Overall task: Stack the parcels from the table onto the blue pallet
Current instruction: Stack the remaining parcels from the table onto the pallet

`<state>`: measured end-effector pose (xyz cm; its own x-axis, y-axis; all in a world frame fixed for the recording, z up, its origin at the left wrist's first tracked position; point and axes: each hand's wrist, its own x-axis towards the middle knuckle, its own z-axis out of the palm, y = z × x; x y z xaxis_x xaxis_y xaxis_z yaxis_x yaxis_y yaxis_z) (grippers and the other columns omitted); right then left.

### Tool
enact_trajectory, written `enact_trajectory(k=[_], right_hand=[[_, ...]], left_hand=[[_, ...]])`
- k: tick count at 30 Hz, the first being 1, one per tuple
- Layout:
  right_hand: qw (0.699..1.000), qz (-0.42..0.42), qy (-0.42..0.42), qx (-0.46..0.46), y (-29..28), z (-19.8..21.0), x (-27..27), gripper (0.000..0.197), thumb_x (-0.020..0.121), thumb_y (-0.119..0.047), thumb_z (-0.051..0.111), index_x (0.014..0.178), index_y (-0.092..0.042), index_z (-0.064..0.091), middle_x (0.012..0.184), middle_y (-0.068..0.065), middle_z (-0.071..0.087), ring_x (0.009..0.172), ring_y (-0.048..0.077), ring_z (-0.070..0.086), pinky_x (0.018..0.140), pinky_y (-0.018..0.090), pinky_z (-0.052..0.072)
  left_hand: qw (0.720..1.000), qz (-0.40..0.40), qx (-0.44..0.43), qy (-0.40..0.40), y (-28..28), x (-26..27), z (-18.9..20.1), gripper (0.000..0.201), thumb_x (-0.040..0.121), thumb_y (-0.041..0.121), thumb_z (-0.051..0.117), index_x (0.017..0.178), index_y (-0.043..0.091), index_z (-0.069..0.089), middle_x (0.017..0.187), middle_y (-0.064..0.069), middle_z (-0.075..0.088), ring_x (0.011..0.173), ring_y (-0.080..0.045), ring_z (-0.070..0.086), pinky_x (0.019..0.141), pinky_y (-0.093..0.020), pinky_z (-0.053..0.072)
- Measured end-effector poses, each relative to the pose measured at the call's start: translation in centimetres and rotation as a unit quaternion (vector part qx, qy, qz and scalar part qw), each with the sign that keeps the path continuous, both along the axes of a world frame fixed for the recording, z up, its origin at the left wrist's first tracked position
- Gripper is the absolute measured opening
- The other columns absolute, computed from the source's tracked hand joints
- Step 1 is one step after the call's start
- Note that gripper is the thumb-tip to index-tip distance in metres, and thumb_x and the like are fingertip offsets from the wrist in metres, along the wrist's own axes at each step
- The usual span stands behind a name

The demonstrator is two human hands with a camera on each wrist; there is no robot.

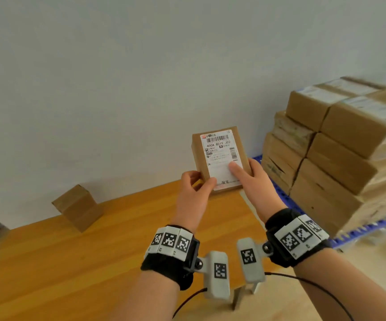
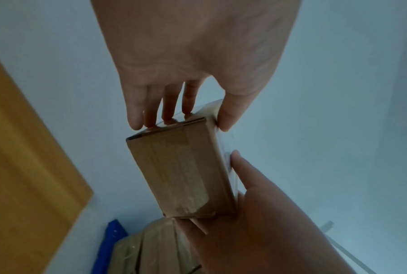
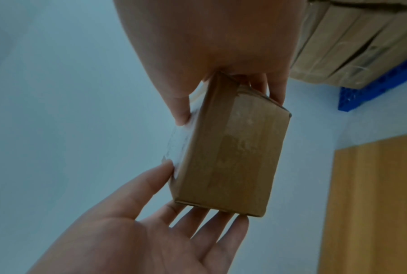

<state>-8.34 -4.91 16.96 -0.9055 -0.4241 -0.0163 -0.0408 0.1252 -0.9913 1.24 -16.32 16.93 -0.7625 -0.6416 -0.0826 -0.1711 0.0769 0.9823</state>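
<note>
Labelled cardboard parcel (image 1: pixel 219 158) held in the air between both my hands.

My left hand (image 1: pixel 195 188) grips its near-left corner, thumb on the white shipping label (image 1: pixel 219 156), fingers underneath; my right hand (image 1: pixel 254 179) clamps the near-right edge the same way. Right of my grip stands the stack of parcels (image 1: pixel 340 156) on the blue pallet (image 1: pixel 361 228). Below the grip is the wooden table (image 1: pixel 71 262), and to its left a second parcel (image 1: pixel 78 207) stands there.
</note>
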Motion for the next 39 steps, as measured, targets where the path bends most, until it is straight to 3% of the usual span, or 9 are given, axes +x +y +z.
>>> enact_trajectory(k=[8, 14, 20, 22, 25, 27, 31, 37, 39], right_hand=[[0.995, -0.017, 0.052, -0.079, 9.1, 5.6, -4.7, 0.042, 0.092, -0.042, 0.063, 0.13, -0.027, 0.052, 0.114, -0.009, 0.07, 0.097, 0.007, 0.07, 0.088, 0.037, 0.057], [0.99, -0.02, 0.104, -0.095, 19.2, 9.9, -8.9, 0.04, 0.094, -0.039, 0.062, 0.131, -0.028, 0.053, 0.114, -0.012, 0.07, 0.1, 0.005, 0.069, 0.088, 0.034, 0.057], [0.986, -0.031, 0.134, -0.09, 28.4, 12.0, -13.6, 0.039, 0.093, -0.042, 0.061, 0.13, -0.028, 0.056, 0.112, -0.015, 0.071, 0.096, 0.0, 0.068, 0.081, 0.023, 0.057], [0.986, -0.034, 0.136, -0.088, 30.9, 12.3, -14.9, 0.039, 0.093, -0.044, 0.061, 0.129, -0.029, 0.057, 0.111, -0.014, 0.071, 0.096, 0.001, 0.069, 0.083, 0.025, 0.057], [0.985, -0.042, 0.139, -0.089, 34.2, 12.7, -16.7, 0.036, 0.093, -0.046, 0.059, 0.126, -0.03, 0.058, 0.108, -0.014, 0.071, 0.091, -0.003, 0.068, 0.07, 0.013, 0.054], [0.985, -0.051, 0.135, -0.092, 36.1, 13.0, -17.8, 0.036, 0.093, -0.048, 0.059, 0.125, -0.031, 0.058, 0.107, -0.013, 0.071, 0.095, 0.002, 0.068, 0.074, 0.017, 0.054], [0.985, -0.073, 0.121, -0.101, 38.5, 13.1, -20.3, 0.039, 0.091, -0.049, 0.061, 0.125, -0.03, 0.057, 0.103, -0.01, 0.072, 0.095, 0.008, 0.069, 0.085, 0.031, 0.057], [0.981, -0.109, 0.117, -0.105, 39.6, 12.5, -23.0, 0.032, 0.091, -0.049, 0.062, 0.119, -0.033, 0.059, 0.101, -0.008, 0.072, 0.095, 0.012, 0.07, 0.083, 0.033, 0.058], [0.983, -0.112, 0.108, -0.101, 39.6, 12.3, -24.1, 0.036, 0.09, -0.05, 0.062, 0.121, -0.032, 0.058, 0.102, -0.007, 0.072, 0.095, 0.013, 0.07, 0.083, 0.035, 0.059]], left_hand=[[0.995, -0.032, -0.031, 0.091, 8.3, -5.5, 6.0, 0.027, 0.093, 0.029, 0.061, 0.117, 0.026, 0.049, 0.107, 0.019, 0.06, 0.094, 0.005, 0.061, 0.068, -0.011, 0.051], [0.986, -0.03, -0.037, 0.159, 18.0, -10.5, 9.5, 0.027, 0.092, 0.034, 0.061, 0.116, 0.027, 0.053, 0.107, 0.017, 0.064, 0.09, 0.007, 0.064, 0.065, -0.007, 0.05], [0.983, -0.039, -0.06, 0.17, 26.9, -15.3, 11.1, 0.033, 0.091, 0.041, 0.06, 0.12, 0.026, 0.054, 0.113, 0.013, 0.065, 0.1, -0.001, 0.063, 0.088, -0.027, 0.053], [0.981, -0.042, -0.071, 0.174, 29.4, -16.7, 11.2, 0.035, 0.091, 0.045, 0.058, 0.121, 0.028, 0.054, 0.114, 0.013, 0.064, 0.103, -0.003, 0.063, 0.091, -0.031, 0.053], [0.981, -0.055, -0.077, 0.17, 32.3, -18.5, 11.1, 0.034, 0.092, 0.052, 0.052, 0.119, 0.032, 0.056, 0.112, 0.015, 0.066, 0.105, -0.004, 0.063, 0.094, -0.036, 0.053], [0.981, -0.074, -0.08, 0.163, 33.7, -19.6, 11.2, 0.033, 0.093, 0.055, 0.048, 0.118, 0.035, 0.057, 0.111, 0.016, 0.067, 0.105, -0.004, 0.063, 0.095, -0.036, 0.052], [0.978, -0.099, -0.102, 0.153, 35.6, -21.9, 11.7, 0.028, 0.096, 0.048, 0.046, 0.119, 0.034, 0.057, 0.111, 0.02, 0.064, 0.106, 0.0, 0.06, 0.096, -0.036, 0.05], [0.975, -0.137, -0.104, 0.142, 36.5, -24.8, 11.6, 0.025, 0.098, 0.046, 0.046, 0.117, 0.033, 0.057, 0.107, 0.021, 0.064, 0.1, 0.001, 0.061, 0.079, -0.019, 0.048], [0.974, -0.136, -0.105, 0.147, 36.4, -26.0, 11.6, 0.021, 0.097, 0.046, 0.047, 0.113, 0.036, 0.057, 0.107, 0.021, 0.064, 0.101, 0.001, 0.06, 0.08, -0.019, 0.046]])
